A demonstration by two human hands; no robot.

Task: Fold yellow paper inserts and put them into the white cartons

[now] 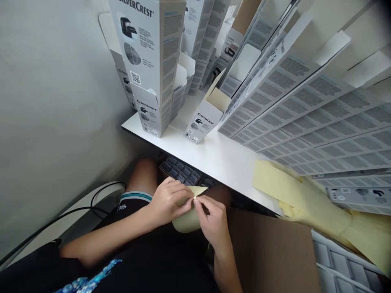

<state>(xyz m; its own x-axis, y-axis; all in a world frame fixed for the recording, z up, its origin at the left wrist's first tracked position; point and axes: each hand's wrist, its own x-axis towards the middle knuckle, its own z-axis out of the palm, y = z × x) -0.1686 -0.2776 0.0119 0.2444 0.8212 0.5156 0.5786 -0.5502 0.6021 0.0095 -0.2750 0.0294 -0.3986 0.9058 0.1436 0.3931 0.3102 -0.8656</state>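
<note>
Over my lap, below the table's edge, both hands meet on a pale yellow strip of backing paper (187, 221). My left hand (169, 201) grips its upper edge from the left. My right hand (212, 217) pinches the same edge from the right with thumb and forefinger, fingertips almost touching the left hand's. The strip curls down between the hands. Just beyond the hands lies a tray of small dark parts (180, 171), partly hidden under the table.
A white table (220, 156) carries upright and open SilverCrest boxes (149, 61), one small open box (203, 122) and a fanned stack of flat box blanks (305, 101). More yellow backing strips (305, 199) lie at right. A brown cardboard box (269, 252) stands near my right arm. Black cables (100, 199) run along the left.
</note>
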